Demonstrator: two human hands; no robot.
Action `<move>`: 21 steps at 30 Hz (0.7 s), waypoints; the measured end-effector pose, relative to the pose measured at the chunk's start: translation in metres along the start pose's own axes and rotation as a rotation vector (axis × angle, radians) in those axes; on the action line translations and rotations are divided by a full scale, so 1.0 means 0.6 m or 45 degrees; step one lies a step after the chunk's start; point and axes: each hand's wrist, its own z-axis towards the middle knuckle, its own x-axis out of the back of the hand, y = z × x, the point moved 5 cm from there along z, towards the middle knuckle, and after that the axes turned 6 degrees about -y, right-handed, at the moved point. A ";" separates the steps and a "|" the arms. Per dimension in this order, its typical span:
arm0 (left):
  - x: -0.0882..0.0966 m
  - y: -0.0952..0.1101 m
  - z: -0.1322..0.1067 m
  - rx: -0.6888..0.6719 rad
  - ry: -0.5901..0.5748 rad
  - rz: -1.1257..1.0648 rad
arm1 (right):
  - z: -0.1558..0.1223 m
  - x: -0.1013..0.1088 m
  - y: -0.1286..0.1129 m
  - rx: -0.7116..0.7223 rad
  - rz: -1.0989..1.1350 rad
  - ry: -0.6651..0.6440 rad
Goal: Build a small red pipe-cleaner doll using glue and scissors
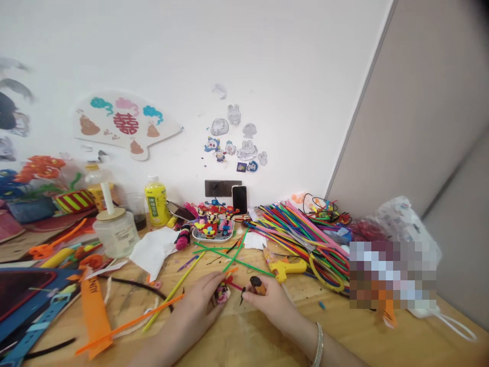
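Note:
My left hand [204,295] is closed around a small doll [222,294] made of fuzzy pipe cleaners, mostly pink, dark and red. A red pipe cleaner stem [237,286] sticks out from the doll toward my right hand [273,300]. That hand grips a tool with an orange and black handle [259,285]; its kind is hard to make out. At my right fingertips a small black piece [242,295] meets the end of the red stem. Just beyond my hands lie green pipe cleaners [229,260] and a yellow hot glue gun [286,266].
A tray [214,237] of finished dolls stands near the wall, beside a leaning phone [240,199]. Bundled pipe cleaners [294,229] and yellow-handled scissors [326,272] lie to the right. A yellow-labelled bottle [156,201], glass jar [116,237] and white tissue [153,250] are left.

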 end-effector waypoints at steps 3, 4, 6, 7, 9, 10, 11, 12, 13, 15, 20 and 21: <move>0.003 0.031 -0.004 -0.084 0.023 0.020 | -0.002 -0.013 -0.002 0.039 0.048 -0.089; 0.003 0.039 -0.006 -0.106 0.011 0.022 | -0.003 -0.017 -0.002 0.034 0.068 -0.124; 0.001 0.049 -0.009 -0.129 -0.024 0.029 | -0.006 -0.023 -0.002 0.016 0.090 -0.175; 0.000 0.051 -0.011 -0.134 -0.040 0.031 | -0.008 -0.025 -0.004 0.014 0.080 -0.189; -0.001 0.052 -0.013 -0.128 -0.057 0.030 | -0.010 -0.026 -0.011 0.048 0.011 -0.204; -0.002 0.051 -0.014 -0.119 -0.060 0.023 | -0.011 -0.026 -0.015 0.078 -0.037 -0.207; -0.003 0.049 -0.014 -0.108 -0.062 0.010 | -0.011 -0.026 -0.019 0.109 -0.089 -0.205; -0.003 0.048 -0.013 -0.095 -0.063 -0.008 | -0.012 -0.025 -0.022 0.132 -0.140 -0.199; -0.004 0.046 -0.013 -0.079 -0.060 -0.032 | -0.012 -0.024 -0.025 0.148 -0.186 -0.187; -0.004 0.045 -0.012 -0.046 -0.044 -0.088 | -0.012 -0.021 -0.029 0.150 -0.244 -0.158; -0.008 0.048 -0.011 -0.004 -0.022 -0.254 | -0.013 -0.021 -0.027 0.053 -0.191 -0.147; -0.009 0.048 -0.011 0.000 -0.026 -0.289 | -0.013 -0.021 -0.026 0.033 -0.190 -0.151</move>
